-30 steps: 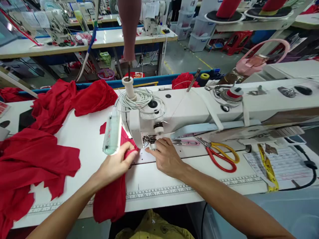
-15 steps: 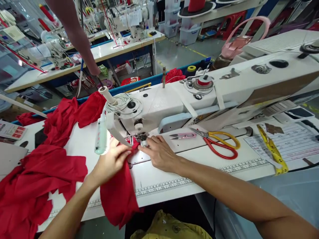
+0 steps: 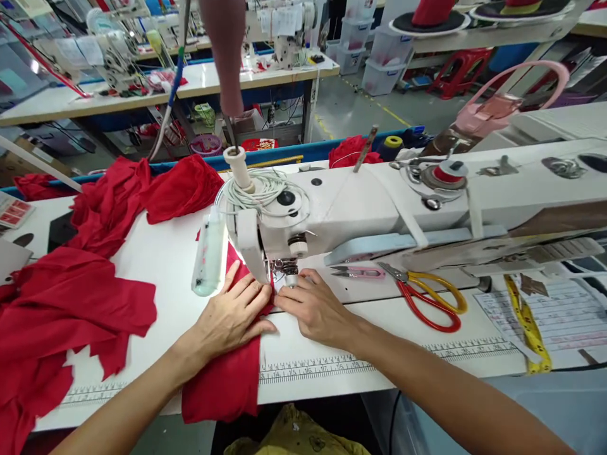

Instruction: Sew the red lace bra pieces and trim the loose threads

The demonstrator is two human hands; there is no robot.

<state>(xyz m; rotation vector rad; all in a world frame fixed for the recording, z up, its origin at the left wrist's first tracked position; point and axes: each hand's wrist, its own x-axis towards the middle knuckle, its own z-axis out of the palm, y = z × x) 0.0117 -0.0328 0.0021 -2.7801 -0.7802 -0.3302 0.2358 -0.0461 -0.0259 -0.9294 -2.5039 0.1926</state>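
A red fabric piece (image 3: 222, 385) runs from the table's front edge up under the head of a white sewing machine (image 3: 341, 202). My left hand (image 3: 234, 309) lies flat on this fabric with its fingers spread, just left of the needle area. Close against the presser foot (image 3: 286, 266), on its right side, is my right hand (image 3: 317, 309). Its fingers are bent together and their tips meet the fabric's right edge; what lies between them is hidden. The needle tip cannot be made out behind the machine head and fingers.
Crumpled red fabric pieces (image 3: 76, 303) cover the table's left side. Right of my right hand lie pink thread snips (image 3: 363, 272) and scissors (image 3: 427, 297) with red and yellow handles. A yellow tape measure (image 3: 526, 325) rests on a written sheet (image 3: 569, 316). A printed ruler (image 3: 322, 368) follows the front edge.
My left hand has gone from pinching the fabric to lying flat with fingers spread on it. My right hand stays beside the presser foot. The view swung left and back.
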